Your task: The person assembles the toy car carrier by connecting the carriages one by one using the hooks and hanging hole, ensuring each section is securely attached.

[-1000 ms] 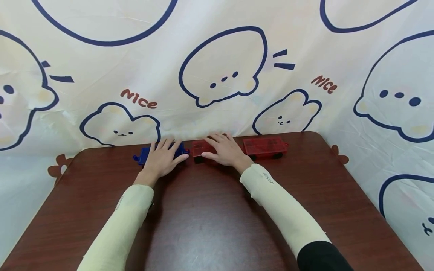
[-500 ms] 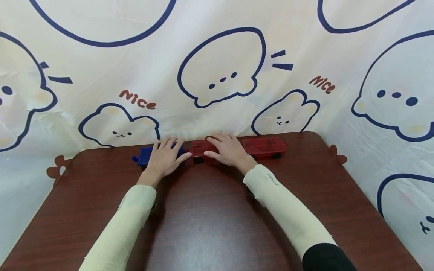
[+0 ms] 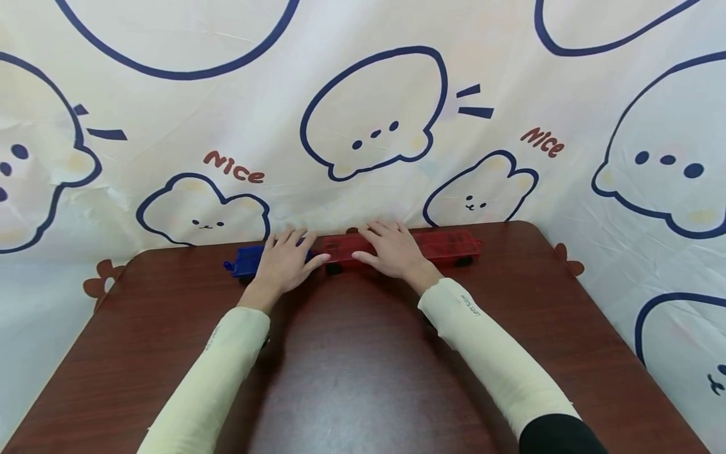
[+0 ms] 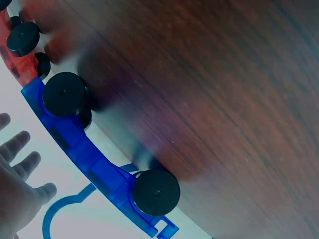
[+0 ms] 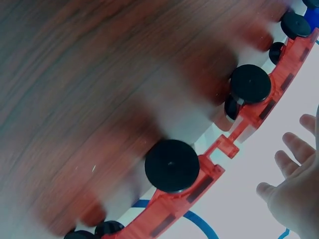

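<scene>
My left hand [image 3: 286, 263] is spread, fingers straight, over the right part of a translucent blue toy wagon [image 3: 247, 260] with black wheels. In the left wrist view, that hand's fingers [image 4: 30, 162] show apart from the wagon's side. My right hand [image 3: 394, 253] extends its fingers over the right end of a red toy wagon [image 3: 337, 248]. A gap separates its fingers [image 5: 294, 149] from the red wagons in the right wrist view. A second red wagon [image 3: 450, 244] stands to the right of that hand. Small coupling pieces show at the wagons' ends. Neither hand grips anything.
The wagons stand in a row along the far edge of a dark brown wooden table [image 3: 351, 353]. Right behind that edge hangs a pale cloth [image 3: 363, 202] printed with cartoon outlines; it also runs along both sides.
Both hands have slid a little to the right over the row, uncovering more of the blue wagon. The right hand now covers the spot between the red wagons. The wagons appear unmoved.
</scene>
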`<state>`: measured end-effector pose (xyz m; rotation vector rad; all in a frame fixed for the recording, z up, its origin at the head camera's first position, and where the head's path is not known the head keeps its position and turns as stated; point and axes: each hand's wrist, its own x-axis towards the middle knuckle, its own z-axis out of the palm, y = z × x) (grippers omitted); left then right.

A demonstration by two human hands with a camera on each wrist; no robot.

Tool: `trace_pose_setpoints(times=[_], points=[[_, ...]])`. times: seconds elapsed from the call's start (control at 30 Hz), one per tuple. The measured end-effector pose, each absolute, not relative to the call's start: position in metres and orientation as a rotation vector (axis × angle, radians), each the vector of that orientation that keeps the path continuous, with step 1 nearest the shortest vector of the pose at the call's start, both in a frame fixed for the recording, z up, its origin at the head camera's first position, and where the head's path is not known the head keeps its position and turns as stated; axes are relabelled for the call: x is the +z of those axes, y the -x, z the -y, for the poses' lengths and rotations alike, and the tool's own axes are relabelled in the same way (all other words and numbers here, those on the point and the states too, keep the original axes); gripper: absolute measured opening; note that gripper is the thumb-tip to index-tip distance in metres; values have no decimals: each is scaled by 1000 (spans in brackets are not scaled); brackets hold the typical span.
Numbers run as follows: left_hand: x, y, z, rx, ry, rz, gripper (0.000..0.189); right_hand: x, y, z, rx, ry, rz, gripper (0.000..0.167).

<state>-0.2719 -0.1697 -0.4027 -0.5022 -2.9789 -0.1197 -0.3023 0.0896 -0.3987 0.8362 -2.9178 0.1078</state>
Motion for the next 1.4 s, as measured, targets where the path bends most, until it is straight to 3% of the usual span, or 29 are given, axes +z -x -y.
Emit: trace_pose_setpoints(times=[0.37, 1.4], points=[[-401, 274, 154, -73, 450, 3015, 87, -396, 299, -105, 40, -760, 2932, 75], [-410, 277, 108, -142, 465, 3016, 79, -400, 298, -174, 329, -553, 3009, 81]])
